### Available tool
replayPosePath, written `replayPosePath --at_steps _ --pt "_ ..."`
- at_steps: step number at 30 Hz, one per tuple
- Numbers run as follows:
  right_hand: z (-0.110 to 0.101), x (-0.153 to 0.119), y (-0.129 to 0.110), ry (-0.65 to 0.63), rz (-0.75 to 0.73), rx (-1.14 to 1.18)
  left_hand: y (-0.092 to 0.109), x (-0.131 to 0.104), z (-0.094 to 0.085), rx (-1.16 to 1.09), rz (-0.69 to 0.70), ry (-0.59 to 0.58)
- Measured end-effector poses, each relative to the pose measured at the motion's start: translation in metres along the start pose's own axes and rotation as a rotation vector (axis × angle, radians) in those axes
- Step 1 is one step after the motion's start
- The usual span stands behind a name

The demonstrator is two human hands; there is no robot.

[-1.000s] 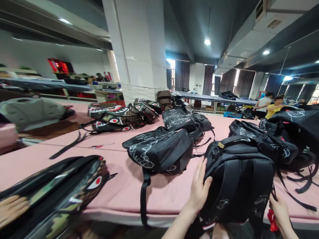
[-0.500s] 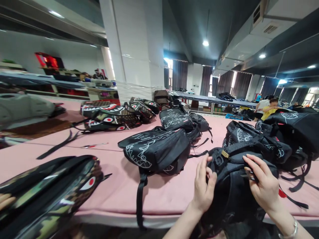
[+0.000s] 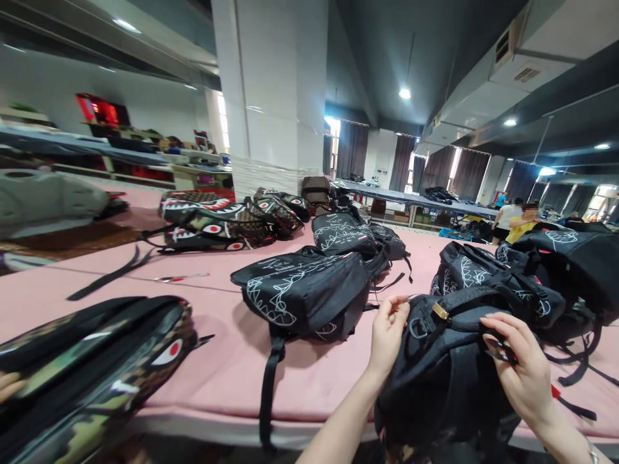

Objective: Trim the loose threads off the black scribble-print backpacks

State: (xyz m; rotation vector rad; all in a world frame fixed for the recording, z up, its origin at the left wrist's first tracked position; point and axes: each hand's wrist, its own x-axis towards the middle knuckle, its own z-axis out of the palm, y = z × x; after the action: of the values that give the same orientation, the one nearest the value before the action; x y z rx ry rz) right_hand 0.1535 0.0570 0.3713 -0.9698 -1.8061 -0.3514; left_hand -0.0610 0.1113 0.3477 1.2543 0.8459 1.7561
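A black backpack (image 3: 445,374) stands upright in front of me at the table edge, its straps and a small gold-coloured tag facing me. My left hand (image 3: 389,338) is closed in a pinch at the bag's upper left edge; what lies between the fingertips is too small to make out. My right hand (image 3: 525,370) is at the upper right of the bag, fingers curled round small dark thread snips (image 3: 498,350), partly hidden in the palm. Its fingertips are close to the top of the bag.
On the pink-covered table (image 3: 309,393) lie another black backpack (image 3: 309,290) with white line drawings, more black bags (image 3: 570,264) on the right, and camouflage bags (image 3: 217,222) further back. Another person's fingers (image 3: 9,386) touch a camouflage backpack (image 3: 159,348) at left. A white pillar (image 3: 271,96) rises behind.
My left hand has gone from loosely spread fingers to a pinch at the bag's edge. My right hand has moved slightly right and down with the snips. The view has shifted a little.
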Motion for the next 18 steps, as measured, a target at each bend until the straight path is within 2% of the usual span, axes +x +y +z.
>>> replayPosePath --at_steps 4,7,13,18 --pt "0.000 0.004 -0.010 -0.046 -0.034 0.036 0.006 0.002 0.003 0.036 -0.044 -0.098" --pt "0.001 0.008 -0.019 -0.090 -0.066 -0.029 0.009 0.002 0.004 0.007 -0.084 -0.076" --pt "0.000 0.016 -0.026 -0.255 -0.023 -0.049 0.008 0.008 0.003 -0.029 -0.109 -0.076" --pt "0.001 0.018 -0.027 -0.252 -0.029 -0.061 0.012 0.017 0.003 0.076 -0.114 -0.153"
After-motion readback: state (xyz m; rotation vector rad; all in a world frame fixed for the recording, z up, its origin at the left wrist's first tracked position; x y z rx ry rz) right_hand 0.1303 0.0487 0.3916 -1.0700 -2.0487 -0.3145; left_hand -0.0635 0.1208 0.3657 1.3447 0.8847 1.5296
